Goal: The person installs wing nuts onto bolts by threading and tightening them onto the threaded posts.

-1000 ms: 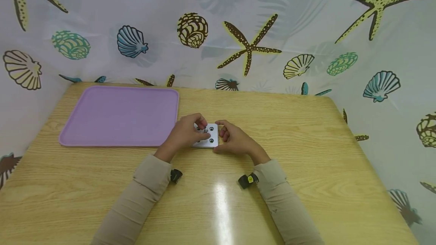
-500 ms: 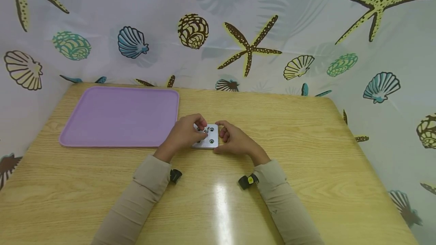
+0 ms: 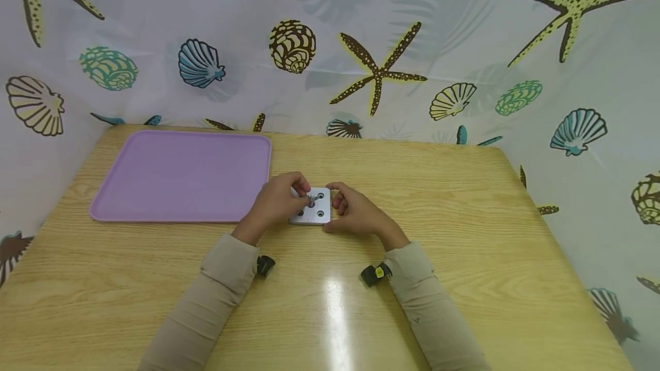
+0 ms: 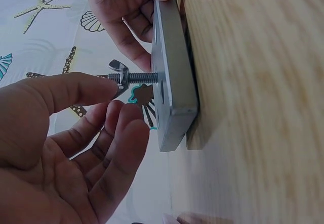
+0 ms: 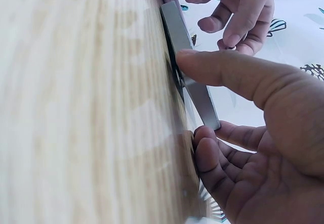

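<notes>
Silver metal wing nut (image 4: 123, 76): on silver threaded bolt (image 4: 145, 78), just right of your left hand (image 3: 277, 199), the nearer.
Bolt axis: upright from square silver metal plate (image 3: 320, 205) on tan wooden bench (image 3: 464, 233).
Your left fingers: apart, thumb touching one wing.
Your right hand (image 3: 359, 212): fingers clamped on plate edges.

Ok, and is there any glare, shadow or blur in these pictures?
Head view: a bright vertical glare streak on the near part of the tabletop; left wrist view: a soft shadow on the wood beside the metal plate, with blurry wood grain; right wrist view: grain pale, washed out and blurry.
</notes>
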Action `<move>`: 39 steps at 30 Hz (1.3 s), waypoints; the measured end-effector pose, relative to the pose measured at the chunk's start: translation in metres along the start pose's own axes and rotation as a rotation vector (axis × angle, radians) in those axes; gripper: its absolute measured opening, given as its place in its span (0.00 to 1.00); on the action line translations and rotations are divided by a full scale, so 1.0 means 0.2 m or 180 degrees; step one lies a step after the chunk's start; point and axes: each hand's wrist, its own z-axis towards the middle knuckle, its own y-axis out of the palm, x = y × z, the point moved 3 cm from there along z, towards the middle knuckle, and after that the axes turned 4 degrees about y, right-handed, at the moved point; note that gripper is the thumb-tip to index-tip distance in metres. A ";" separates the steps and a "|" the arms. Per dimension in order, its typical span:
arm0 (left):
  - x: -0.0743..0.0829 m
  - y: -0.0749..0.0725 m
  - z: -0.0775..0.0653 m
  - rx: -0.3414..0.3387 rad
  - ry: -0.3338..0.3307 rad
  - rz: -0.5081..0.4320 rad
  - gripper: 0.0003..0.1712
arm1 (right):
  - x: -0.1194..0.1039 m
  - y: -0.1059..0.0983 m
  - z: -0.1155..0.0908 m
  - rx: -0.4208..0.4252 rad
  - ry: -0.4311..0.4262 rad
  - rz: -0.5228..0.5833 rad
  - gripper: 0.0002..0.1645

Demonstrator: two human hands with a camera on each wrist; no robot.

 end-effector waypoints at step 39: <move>0.01 0.01 0.00 -0.0134 0.0024 -0.0032 0.11 | 0.01 0.00 0.00 -0.0028 0.0004 0.0049 0.51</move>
